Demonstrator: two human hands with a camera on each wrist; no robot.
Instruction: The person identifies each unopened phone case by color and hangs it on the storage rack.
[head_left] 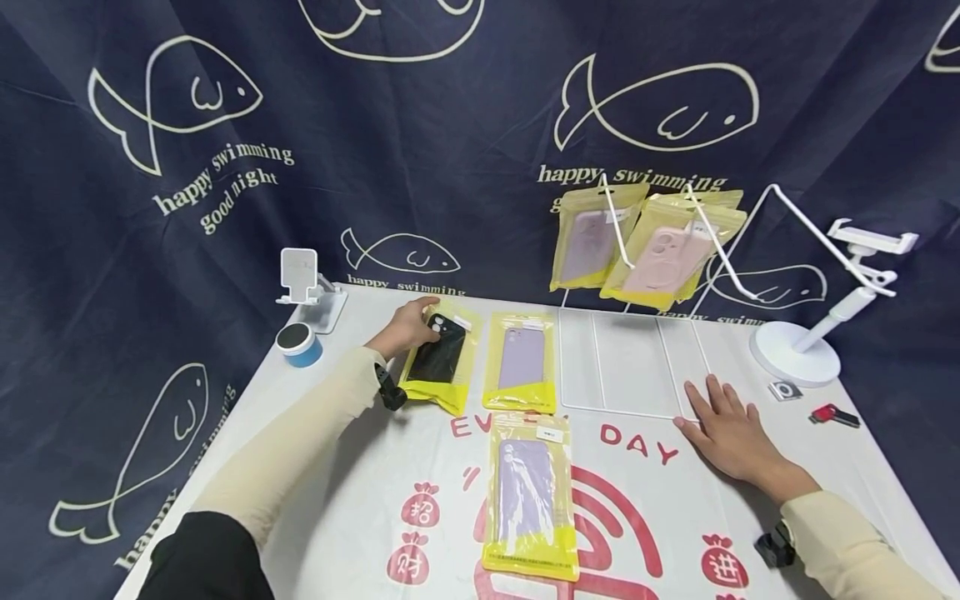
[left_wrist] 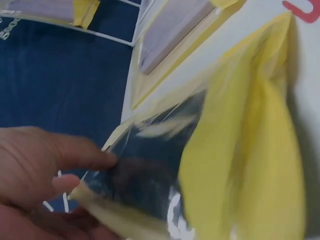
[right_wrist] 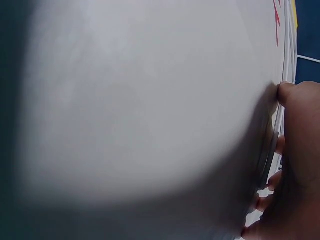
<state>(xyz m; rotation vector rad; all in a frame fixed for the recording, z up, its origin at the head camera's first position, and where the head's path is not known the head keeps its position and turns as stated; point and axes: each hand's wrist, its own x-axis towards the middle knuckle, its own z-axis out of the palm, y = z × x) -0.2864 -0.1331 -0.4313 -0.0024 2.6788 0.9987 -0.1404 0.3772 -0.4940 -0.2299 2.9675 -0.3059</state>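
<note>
A person's left hand (head_left: 405,327) pinches the top of a yellow-bagged black phone case (head_left: 438,354); right hand (head_left: 731,433) rests flat, fingers spread, on the tablecloth (head_left: 750,533); lifting it likely follows

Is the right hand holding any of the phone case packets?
No; the right hand lies flat and open on the table beside the white wire rack, apart from every packet.
</note>
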